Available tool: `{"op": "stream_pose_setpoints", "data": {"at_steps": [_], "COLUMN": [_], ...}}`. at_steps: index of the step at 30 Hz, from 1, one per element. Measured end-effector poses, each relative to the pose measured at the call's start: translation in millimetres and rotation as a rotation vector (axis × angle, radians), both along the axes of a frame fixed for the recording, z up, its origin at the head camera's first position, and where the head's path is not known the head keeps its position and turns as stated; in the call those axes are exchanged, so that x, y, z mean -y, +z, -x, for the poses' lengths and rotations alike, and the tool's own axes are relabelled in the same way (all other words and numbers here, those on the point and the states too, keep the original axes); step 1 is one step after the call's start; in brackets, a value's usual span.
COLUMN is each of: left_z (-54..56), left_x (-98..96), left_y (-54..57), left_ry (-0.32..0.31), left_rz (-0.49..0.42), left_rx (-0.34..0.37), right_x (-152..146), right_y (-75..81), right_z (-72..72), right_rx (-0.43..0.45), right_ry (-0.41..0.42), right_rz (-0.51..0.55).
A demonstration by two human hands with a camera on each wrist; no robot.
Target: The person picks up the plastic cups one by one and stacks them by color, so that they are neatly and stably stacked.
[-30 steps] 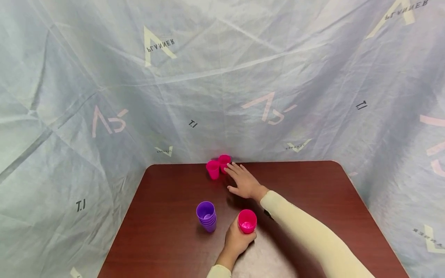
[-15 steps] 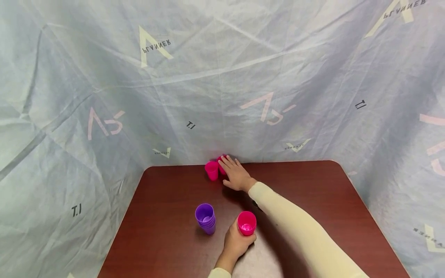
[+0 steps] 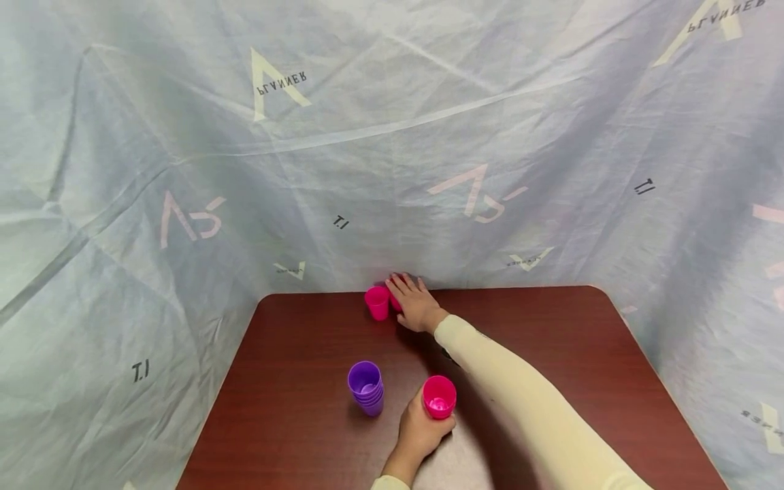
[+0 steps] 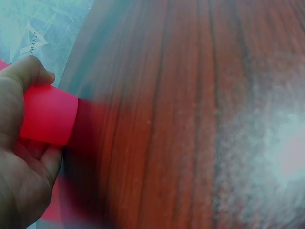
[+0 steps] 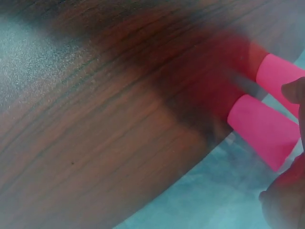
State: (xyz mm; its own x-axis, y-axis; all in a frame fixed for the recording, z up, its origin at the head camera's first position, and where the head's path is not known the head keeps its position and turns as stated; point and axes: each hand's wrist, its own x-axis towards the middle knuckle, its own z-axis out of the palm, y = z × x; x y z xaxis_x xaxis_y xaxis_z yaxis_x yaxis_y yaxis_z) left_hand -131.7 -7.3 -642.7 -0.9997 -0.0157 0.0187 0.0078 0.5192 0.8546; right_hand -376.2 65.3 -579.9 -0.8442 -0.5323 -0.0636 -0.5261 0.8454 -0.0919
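Observation:
My left hand point(image 3: 419, 432) grips an upright pink cup point(image 3: 439, 397) near the front of the table, with thumb and fingers round its side. The left wrist view shows the same pink cup point(image 4: 50, 112) between thumb and fingers. At the back edge, my right hand point(image 3: 416, 306) reaches over a second pink cup point(image 3: 395, 301) with its fingers spread, hiding most of it. A third pink cup point(image 3: 378, 303) stands just left of that one. In the right wrist view, the thumb and a finger lie on either side of the rear cup point(image 5: 264, 133), a gap showing beside the lower finger.
A stack of several purple cups point(image 3: 365, 388) stands upright to the left of my left hand. The reddish-brown wooden table point(image 3: 294, 354) meets a grey printed cloth point(image 3: 392, 204) at its back edge, and more cloth hangs at both sides.
My right hand has moved forward and left, from beside the rear pink cup to over it. The left hand keeps its hold on its cup, and the purple stack stays in place.

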Motion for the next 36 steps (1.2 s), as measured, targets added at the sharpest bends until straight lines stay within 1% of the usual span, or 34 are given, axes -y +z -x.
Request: {"op": "stream_pose_setpoints", "data": {"at_steps": [4,9,14,20,22,25,29,32,36], "left_z": [-1.0,-4.1,-6.3,-7.0,-6.7,-5.0,-2.7,-1.4,-1.5], "left_x": [-2.1,-4.6,-7.1,-8.0,-7.7,-6.5,-4.5,-2.8,0.1], "left_y": [-0.7,-2.0,-3.9,-4.7,-4.9,-4.9,-3.6,-2.6,-1.7], "left_ry": [-0.009,-0.007,-0.011,-0.009,-0.007,-0.002,-0.002,-0.003,0.004], "left_rz": [-0.004,-0.001,-0.003,-0.006,-0.001,0.003,-0.004,-0.01,0.002], "left_rx": [-0.002,-0.002,0.007,0.005,0.005,0.008,0.016,0.021,0.006], "right_x": [-1.6,-2.4,-3.1,-3.7,-3.6,-2.5,-1.2,-0.3,0.5], "right_y": [-7.7,-11.0,-15.2,-18.3,-17.4,-14.0,-7.6,-2.0,7.3], "right_z": [1.5,1.7,3.5,3.7,3.5,3.8,4.3,4.1,4.4], "right_rx": [0.015,-0.019,-0.029,0.026,0.02,-0.022,-0.058,-0.042,0.0], "right_ry": [-0.033,-0.026,-0.036,-0.056,-0.055,-0.06,-0.107,-0.141,-0.15], "right_rz": [0.003,0.032,0.015,0.02,0.034,0.066,0.137,0.197,0.251]}}
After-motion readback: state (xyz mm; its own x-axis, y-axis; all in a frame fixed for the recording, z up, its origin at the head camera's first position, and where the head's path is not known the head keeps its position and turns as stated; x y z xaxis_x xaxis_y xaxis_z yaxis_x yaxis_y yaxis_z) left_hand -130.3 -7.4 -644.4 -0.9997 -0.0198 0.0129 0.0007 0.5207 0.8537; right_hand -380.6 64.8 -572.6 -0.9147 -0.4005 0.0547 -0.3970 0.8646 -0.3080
